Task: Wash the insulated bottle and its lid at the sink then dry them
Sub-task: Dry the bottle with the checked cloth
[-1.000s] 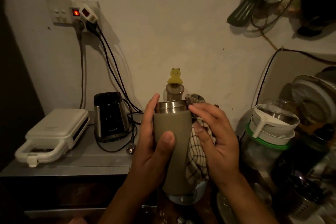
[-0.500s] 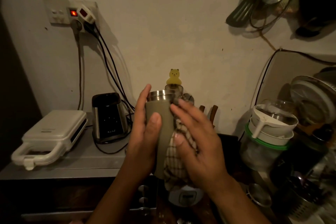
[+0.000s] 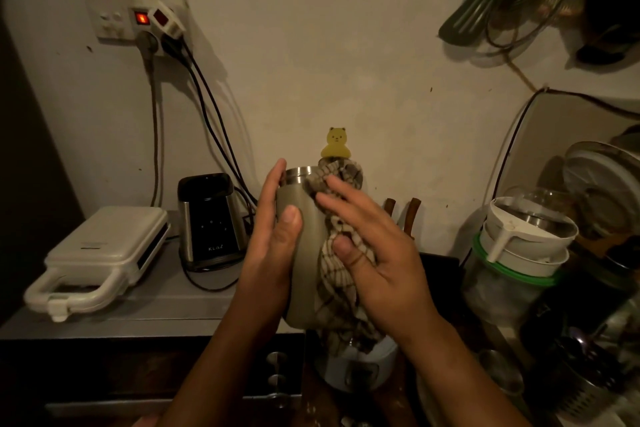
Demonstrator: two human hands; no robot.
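Two bare hands meet at the centre, close to the viewer, around one olive-green bottle held upright in the air, its steel rim open at the top. The left hand grips the bottle's left side, fingers wrapped behind it and thumb across the front. The right hand lies with fingers nearly straight over one checked cloth, pressing it against the bottle's right side, thumb bent onto the fabric. The cloth bunches over the rim and hangs below the bottle's base. Just under it sits one pale round appliance, partly hidden. To the left, on a grey metal counter, rest one white sandwich maker and, behind it, one black-and-steel blender base. To the right stands one jar with a green rim. Behind the hands rise two wooden handles and one yellow bear figure. On the wall, one socket plate shows one lit red switch, with three cables hanging down.
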